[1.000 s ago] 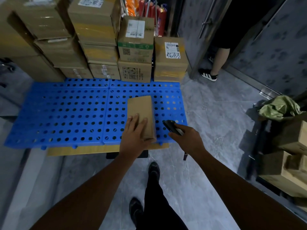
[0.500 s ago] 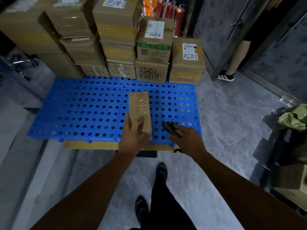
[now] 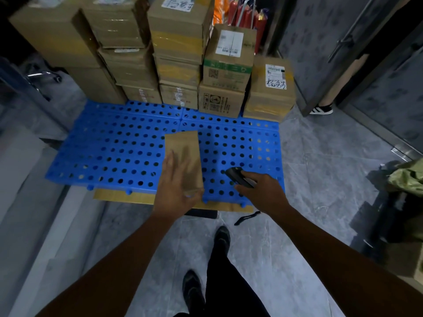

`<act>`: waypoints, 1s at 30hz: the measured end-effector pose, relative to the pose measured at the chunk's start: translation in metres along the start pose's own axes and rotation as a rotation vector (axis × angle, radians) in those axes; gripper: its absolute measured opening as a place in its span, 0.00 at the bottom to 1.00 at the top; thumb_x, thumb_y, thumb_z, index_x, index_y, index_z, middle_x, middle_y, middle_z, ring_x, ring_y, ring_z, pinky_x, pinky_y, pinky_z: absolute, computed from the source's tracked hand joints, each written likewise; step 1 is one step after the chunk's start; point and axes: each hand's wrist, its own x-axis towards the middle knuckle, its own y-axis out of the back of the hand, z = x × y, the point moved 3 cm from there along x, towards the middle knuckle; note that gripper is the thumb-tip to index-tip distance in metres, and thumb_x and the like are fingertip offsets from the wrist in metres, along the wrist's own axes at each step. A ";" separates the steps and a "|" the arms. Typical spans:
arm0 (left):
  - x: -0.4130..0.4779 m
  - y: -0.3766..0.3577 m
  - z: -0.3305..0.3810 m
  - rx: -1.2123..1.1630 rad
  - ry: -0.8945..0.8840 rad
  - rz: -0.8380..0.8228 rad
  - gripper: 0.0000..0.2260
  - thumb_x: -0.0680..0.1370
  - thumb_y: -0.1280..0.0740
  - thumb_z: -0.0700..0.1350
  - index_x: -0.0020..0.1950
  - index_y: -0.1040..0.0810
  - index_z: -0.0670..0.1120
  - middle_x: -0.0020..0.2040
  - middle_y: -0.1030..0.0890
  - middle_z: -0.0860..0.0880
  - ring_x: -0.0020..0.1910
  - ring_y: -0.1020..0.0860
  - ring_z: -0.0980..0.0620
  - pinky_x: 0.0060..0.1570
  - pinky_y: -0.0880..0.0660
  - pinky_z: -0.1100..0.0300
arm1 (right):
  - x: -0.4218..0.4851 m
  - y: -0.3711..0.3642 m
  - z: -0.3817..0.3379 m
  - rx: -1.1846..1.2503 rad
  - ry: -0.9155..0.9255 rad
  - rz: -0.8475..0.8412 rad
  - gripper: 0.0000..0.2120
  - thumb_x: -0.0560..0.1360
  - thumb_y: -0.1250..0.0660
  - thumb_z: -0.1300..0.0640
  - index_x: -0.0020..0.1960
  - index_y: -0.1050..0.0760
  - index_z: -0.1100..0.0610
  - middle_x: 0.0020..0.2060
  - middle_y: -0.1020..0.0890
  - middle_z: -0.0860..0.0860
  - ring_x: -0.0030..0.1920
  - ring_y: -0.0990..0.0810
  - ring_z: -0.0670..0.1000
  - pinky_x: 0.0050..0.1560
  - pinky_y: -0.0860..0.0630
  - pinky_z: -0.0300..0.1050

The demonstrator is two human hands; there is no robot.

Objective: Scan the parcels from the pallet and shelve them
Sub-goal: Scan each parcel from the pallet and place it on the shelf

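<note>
A small, long brown cardboard parcel (image 3: 183,154) is held above the blue perforated pallet (image 3: 114,147). My left hand (image 3: 176,191) grips its near end, and motion blur hides the exact lie of the fingers. To the right, my right hand (image 3: 263,191) holds a black handheld scanner (image 3: 238,177), its tip pointing toward the parcel. A black wrist strap (image 3: 247,218) hangs below that hand. Several taped cardboard boxes (image 3: 224,65) with shipping labels are stacked along the pallet's far edge.
A person's leg and a black-and-white shoe (image 3: 321,109) stand by the metal door at the right. More boxes and a green bag (image 3: 407,179) sit on a rack at the right edge. Red fire extinguishers (image 3: 247,14) stand behind the stack. My own feet are on grey tile floor.
The view has swung left, shifting the pallet and stacked boxes rightward in frame. The parcel has turned in my left hand, showing a plain face. The scanner stays beside it.
</note>
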 end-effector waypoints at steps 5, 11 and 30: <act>0.007 -0.013 -0.002 0.338 0.124 -0.176 0.38 0.70 0.27 0.68 0.77 0.34 0.57 0.83 0.48 0.40 0.82 0.53 0.35 0.71 0.34 0.34 | 0.004 -0.009 -0.013 -0.035 -0.003 -0.031 0.28 0.70 0.25 0.41 0.68 0.23 0.46 0.48 0.16 0.47 0.38 0.19 0.45 0.39 0.20 0.44; -0.004 -0.001 -0.007 0.129 0.122 -0.052 0.37 0.74 0.33 0.67 0.79 0.33 0.51 0.82 0.41 0.42 0.80 0.44 0.36 0.73 0.35 0.35 | 0.014 -0.003 -0.038 -0.084 0.097 -0.118 0.24 0.73 0.26 0.44 0.68 0.22 0.47 0.42 0.14 0.49 0.34 0.19 0.44 0.34 0.24 0.40; -0.033 0.001 -0.015 -0.508 0.391 0.178 0.45 0.66 0.16 0.44 0.75 0.38 0.61 0.71 0.29 0.64 0.69 0.28 0.66 0.60 0.21 0.61 | 0.018 0.026 -0.131 -0.602 0.302 -0.347 0.34 0.74 0.32 0.34 0.77 0.37 0.39 0.69 0.27 0.53 0.68 0.29 0.58 0.63 0.26 0.57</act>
